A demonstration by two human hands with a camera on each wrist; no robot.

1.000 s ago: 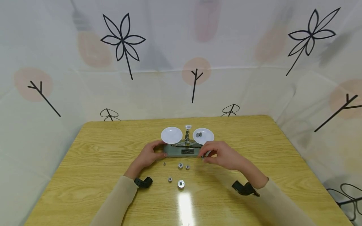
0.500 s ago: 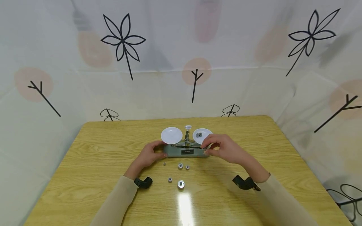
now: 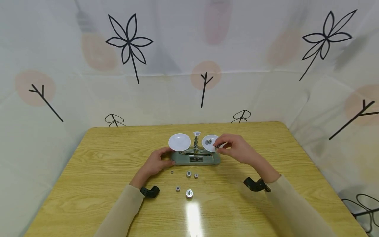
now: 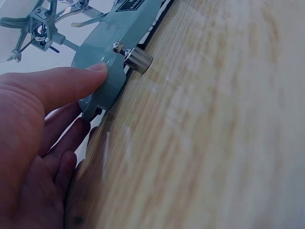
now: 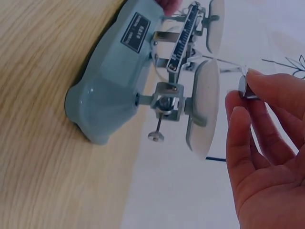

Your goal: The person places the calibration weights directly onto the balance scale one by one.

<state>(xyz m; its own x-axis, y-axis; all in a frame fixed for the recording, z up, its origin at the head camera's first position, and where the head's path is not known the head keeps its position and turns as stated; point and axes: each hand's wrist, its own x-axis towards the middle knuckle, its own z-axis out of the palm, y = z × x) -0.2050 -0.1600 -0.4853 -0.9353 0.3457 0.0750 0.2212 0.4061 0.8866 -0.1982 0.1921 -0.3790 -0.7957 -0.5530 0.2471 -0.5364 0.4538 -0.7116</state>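
A green balance scale (image 3: 183, 159) with two white pans stands on the table. My left hand (image 3: 156, 162) holds the left end of its base, thumb (image 4: 76, 83) on the front and fingers behind. My right hand (image 3: 238, 149) pinches a small metal weight (image 5: 246, 89) between thumb and fingertips, at the right pan (image 3: 207, 148). In the right wrist view, this weight is above that pan's face and seems apart from it. Two small weights (image 3: 208, 141) sit together on the right pan. Nothing lies on the left pan (image 3: 179, 142).
Several loose metal weights stand on the wooden table (image 3: 118, 184) in front of the scale, the largest weight (image 3: 189, 194) nearest me. One metal weight (image 4: 138, 60) appears close to the base. A patterned cloth (image 3: 165, 95) hangs behind the table.
My right hand has risen with the weight from in front of the base's right end to the right pan. My left hand has stayed on the base.
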